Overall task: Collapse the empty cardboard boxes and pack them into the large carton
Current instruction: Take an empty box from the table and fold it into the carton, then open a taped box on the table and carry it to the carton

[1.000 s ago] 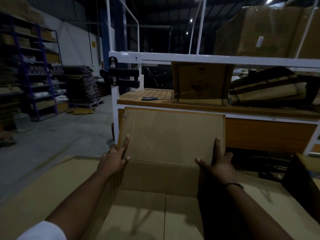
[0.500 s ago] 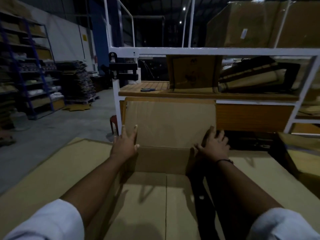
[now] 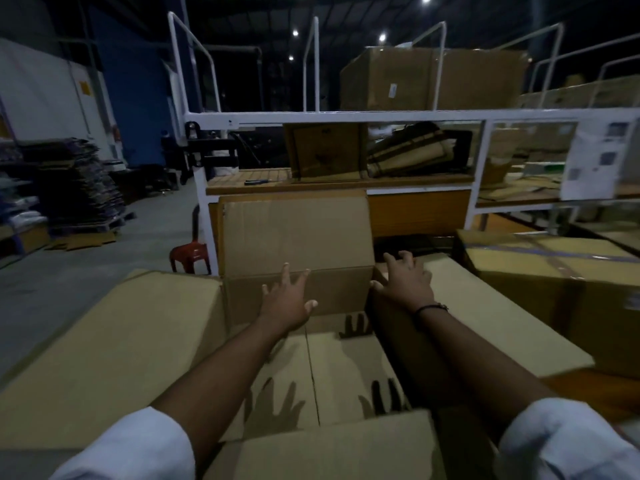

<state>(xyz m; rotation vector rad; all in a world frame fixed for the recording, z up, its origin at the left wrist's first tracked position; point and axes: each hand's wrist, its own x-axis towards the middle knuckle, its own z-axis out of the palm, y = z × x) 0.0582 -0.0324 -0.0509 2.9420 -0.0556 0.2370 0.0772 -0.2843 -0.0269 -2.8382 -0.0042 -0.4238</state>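
While the large open brown cardboard carton (image 3: 311,375) stands empty, both spread, empty hands, left (image 3: 287,299) and right (image 3: 405,282), press its upright far flap (image 3: 298,233) back for access.

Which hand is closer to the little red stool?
Left. The left hand is spread over the open box, a short way right of the red stool on the floor. The right hand rests on the box's far-right flap, farther from it.

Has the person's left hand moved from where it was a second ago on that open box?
Yes. The left hand was at the left edge of the upright far flap; now it is spread against the box's far wall below that flap, nearer the middle.
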